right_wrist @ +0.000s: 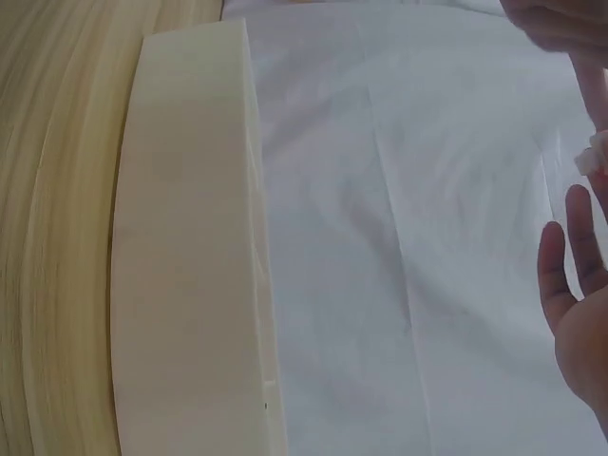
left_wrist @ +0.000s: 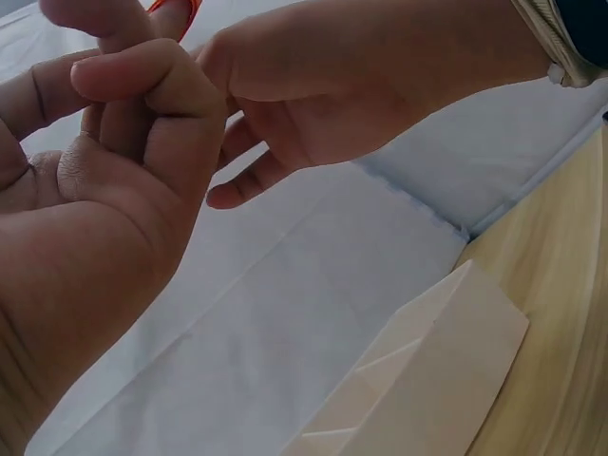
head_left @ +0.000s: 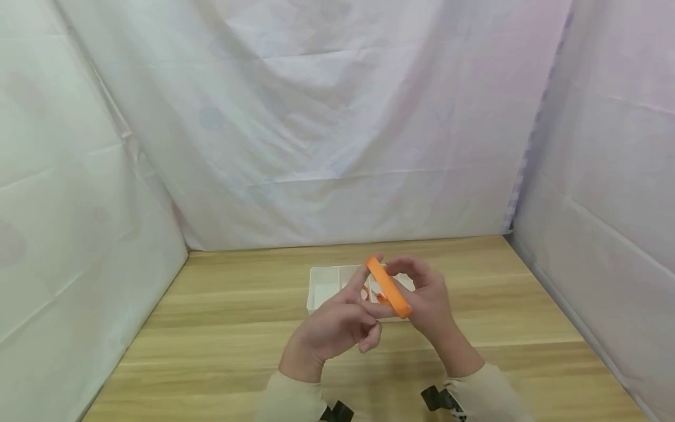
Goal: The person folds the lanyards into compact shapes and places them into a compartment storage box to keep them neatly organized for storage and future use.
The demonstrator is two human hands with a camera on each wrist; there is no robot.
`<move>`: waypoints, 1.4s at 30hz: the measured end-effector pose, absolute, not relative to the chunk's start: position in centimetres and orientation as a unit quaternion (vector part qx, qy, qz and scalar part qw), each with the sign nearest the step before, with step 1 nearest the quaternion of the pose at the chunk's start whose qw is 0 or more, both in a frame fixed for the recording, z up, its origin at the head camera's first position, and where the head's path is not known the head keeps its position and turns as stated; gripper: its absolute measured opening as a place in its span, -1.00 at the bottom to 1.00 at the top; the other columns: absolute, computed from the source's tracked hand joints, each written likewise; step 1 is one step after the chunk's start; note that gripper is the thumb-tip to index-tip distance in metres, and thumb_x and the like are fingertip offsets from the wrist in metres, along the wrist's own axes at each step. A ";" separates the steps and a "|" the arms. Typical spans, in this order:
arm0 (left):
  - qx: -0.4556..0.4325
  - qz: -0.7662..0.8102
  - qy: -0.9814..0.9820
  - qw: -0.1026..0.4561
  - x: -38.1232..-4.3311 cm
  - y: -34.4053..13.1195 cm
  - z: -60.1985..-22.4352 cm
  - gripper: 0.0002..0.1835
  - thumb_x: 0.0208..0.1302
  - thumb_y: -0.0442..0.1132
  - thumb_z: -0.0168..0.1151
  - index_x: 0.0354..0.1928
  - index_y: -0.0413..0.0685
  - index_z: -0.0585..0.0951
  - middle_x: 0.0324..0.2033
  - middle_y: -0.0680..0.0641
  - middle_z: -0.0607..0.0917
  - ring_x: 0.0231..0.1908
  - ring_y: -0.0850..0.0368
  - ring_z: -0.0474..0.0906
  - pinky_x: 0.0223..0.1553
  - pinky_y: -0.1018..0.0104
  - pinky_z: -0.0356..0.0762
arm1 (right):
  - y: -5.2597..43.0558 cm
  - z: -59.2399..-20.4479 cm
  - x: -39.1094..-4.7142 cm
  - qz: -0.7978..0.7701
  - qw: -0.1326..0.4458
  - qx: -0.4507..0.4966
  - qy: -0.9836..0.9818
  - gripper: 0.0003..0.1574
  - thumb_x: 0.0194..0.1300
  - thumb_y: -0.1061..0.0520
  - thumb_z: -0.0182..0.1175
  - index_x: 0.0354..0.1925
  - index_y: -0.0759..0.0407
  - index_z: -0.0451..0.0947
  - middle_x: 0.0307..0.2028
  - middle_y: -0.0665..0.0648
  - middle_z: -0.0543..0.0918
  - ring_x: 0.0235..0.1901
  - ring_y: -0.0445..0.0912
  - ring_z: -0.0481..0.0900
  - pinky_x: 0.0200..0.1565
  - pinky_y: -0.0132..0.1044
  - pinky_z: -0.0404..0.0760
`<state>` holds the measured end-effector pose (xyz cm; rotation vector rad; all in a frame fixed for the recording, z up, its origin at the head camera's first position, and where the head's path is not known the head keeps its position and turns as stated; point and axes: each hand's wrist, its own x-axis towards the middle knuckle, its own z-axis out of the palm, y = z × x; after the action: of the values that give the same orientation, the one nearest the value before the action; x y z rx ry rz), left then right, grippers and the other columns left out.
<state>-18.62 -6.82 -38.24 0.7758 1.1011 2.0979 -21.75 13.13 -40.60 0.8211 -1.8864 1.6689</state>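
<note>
A flat orange band (head_left: 389,287), seen nearly edge-on, slants between both hands in the head view. My left hand (head_left: 340,325) holds it with two fingers spread to its upper and lower ends, the other fingers folded in. From the other side, the curled index finger and thumb of my right hand (head_left: 429,293) pinch at its edge. In the left wrist view, a red-orange edge (left_wrist: 197,13) curves round a fingertip, and the right hand (left_wrist: 323,85) shows behind the left hand (left_wrist: 133,180). The right hand's other fingers (right_wrist: 579,242) reach out loosely in the right wrist view.
A white divided box (head_left: 323,286) stands on the wooden table (head_left: 237,328) behind the hands, partly hidden. A small orange ring (head_left: 365,293) and another orange piece (head_left: 382,299) lie in it. White cloth (head_left: 337,129) hangs at the back and both sides.
</note>
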 end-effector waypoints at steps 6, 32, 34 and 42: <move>0.306 0.800 0.401 0.326 -18.8 -6.6 -38.5 0.04 0.33 -0.60 -0.25 0.73 0.33 -0.22 -0.09 0.12 0.88 -0.70 0.30 0.52 -0.50 0.44 0.46 | 12.7 -40.6 -22.2 0.601 0.296 0.381 -0.637 -0.54 0.30 0.50 0.36 0.14 0.30 0.69 -0.01 -0.21 0.81 -0.14 -0.28 0.73 0.05 -0.48 0.66; 0.405 0.775 0.382 0.299 -19.6 -7.2 -38.7 -0.11 0.26 -0.56 -0.28 0.70 -0.10 0.05 -0.33 0.19 0.82 -0.64 0.26 0.39 -0.49 0.40 0.25 | 11.7 -40.3 -22.2 0.563 0.393 0.512 -0.516 -0.77 0.46 0.37 0.29 0.02 0.49 0.69 -0.30 0.32 0.66 -0.29 -0.08 0.55 -0.24 -0.41 0.56; 0.400 0.776 0.387 0.297 -19.6 -7.3 -38.6 -0.12 0.27 -0.56 -0.26 0.69 -0.11 0.05 -0.31 0.16 0.84 -0.63 0.27 0.39 -0.47 0.41 0.26 | 11.7 -40.3 -22.1 0.562 0.398 0.501 -0.524 -0.80 0.46 0.37 0.28 -0.02 0.50 0.70 -0.29 0.32 0.66 -0.27 -0.07 0.56 -0.23 -0.44 0.57; 0.388 0.784 0.447 0.186 -18.8 -8.4 -37.9 -0.30 0.49 -0.55 -0.18 0.59 0.04 0.36 0.04 0.13 0.84 -0.33 0.27 0.53 -0.19 0.42 0.44 | 12.4 -40.5 -22.1 0.581 0.390 0.383 -0.603 -0.84 0.33 0.53 0.31 -0.10 0.54 0.68 -0.23 0.31 0.74 -0.11 -0.24 0.69 0.06 -0.50 0.70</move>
<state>-18.81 -8.43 -37.92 1.0922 1.2602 2.2091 -22.07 12.42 -40.53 0.9735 -1.5329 1.4775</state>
